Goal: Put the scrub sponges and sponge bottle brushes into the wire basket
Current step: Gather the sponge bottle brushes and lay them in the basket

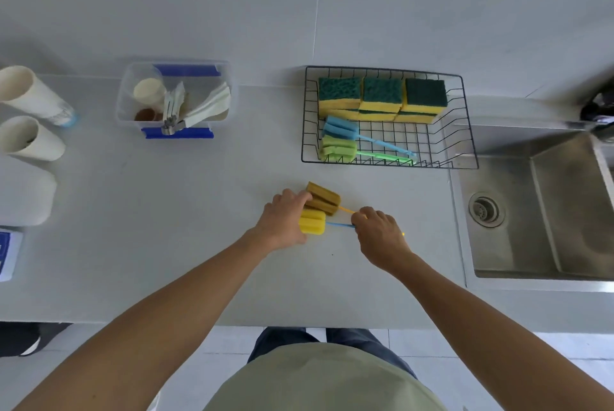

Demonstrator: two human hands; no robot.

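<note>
A black wire basket (465, 131) stands at the back of the counter. Yellow-and-green scrub sponges (382, 96) fill its far side in stacks. In front of them lie a blue bottle brush (342, 129) and a green bottle brush (337, 148). Two more brushes lie on the counter in front of the basket: a brown-headed brush (324, 198) with a yellow handle and a yellow-headed brush (312, 222) with a blue handle. My left hand (285, 219) grips the two sponge heads. My right hand (380, 232) pinches the handles.
A steel sink (545, 214) with a drain lies to the right. At back left stands a clear plastic box (176, 101) with cups and utensils. White cups (30, 111) lie at the far left. The counter's front edge runs just before my body.
</note>
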